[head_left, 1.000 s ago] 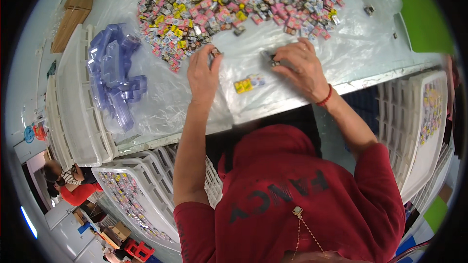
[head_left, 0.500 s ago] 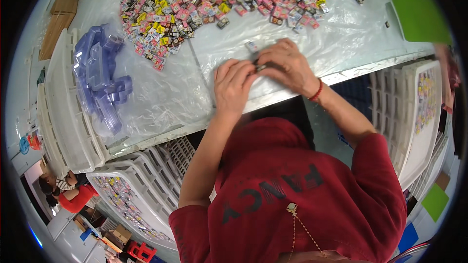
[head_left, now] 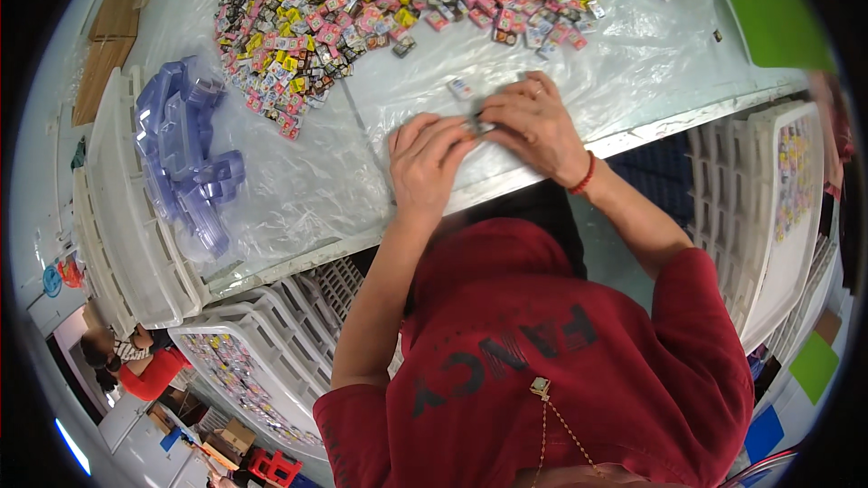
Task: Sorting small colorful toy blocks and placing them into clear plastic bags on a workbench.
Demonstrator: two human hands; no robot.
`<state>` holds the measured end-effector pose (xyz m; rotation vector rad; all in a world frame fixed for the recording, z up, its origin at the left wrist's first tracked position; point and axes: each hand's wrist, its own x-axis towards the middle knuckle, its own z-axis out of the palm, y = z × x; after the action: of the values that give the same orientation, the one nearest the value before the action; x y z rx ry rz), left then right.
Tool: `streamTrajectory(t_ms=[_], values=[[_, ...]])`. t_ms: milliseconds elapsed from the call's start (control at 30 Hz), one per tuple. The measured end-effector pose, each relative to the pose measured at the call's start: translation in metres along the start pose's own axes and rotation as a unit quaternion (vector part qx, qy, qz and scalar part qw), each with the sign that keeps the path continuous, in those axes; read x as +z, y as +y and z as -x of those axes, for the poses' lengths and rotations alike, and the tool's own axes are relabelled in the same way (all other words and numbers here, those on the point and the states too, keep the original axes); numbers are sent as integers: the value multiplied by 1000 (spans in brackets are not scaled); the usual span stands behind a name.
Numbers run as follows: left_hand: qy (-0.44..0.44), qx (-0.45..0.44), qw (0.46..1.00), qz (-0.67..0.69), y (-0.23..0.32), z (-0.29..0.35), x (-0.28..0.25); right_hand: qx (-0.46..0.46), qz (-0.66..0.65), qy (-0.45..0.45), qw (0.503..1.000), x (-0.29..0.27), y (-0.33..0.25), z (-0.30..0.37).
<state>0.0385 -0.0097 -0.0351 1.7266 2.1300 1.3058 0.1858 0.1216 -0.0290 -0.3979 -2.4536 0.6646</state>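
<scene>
My left hand [head_left: 423, 163] and my right hand [head_left: 540, 134] meet over the plastic-covered table near its front edge. Between their closed fingertips is a small dark-and-light piece [head_left: 481, 125], blurred and partly hidden, pinched from both sides. Just beyond the fingertips a single white printed block [head_left: 461, 89] lies on the clear plastic sheet. A wide heap of tiny printed blocks [head_left: 334, 27] in pink, yellow, black and white spreads across the far part of the table.
Translucent purple plastic trays [head_left: 185, 140] sit at the table's left. Stacked white crates [head_left: 145, 208] stand beyond them, with more white crates [head_left: 249, 334] below the front edge and others [head_left: 755, 190] at right. A green board [head_left: 773, 9] lies at the far right.
The whole view has shifted slightly. Both hands stay together at the same spot, with small finger movements around the piece; the heap looks the same.
</scene>
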Motion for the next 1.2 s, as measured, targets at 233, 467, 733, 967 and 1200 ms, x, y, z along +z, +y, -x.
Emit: streamTrajectory(t_ms=[233, 467, 733, 967, 1200], values=[[8, 31, 999, -38, -2, 5, 0, -16, 39, 36, 998, 7, -7, 7], [-19, 45, 998, -49, -2, 7, -8, -11, 94, 28, 995, 12, -24, 12], [-72, 72, 994, -41, 1, 6, -15, 3, 128, 0, 992, 11, -40, 23], [-43, 19, 999, -16, 4, 16, -21, 22, 177, 106, 978, -28, 23, -30], [-5, 8, 999, -37, -3, 20, -33, 56, 314, -21, 948, -15, 63, -75]])
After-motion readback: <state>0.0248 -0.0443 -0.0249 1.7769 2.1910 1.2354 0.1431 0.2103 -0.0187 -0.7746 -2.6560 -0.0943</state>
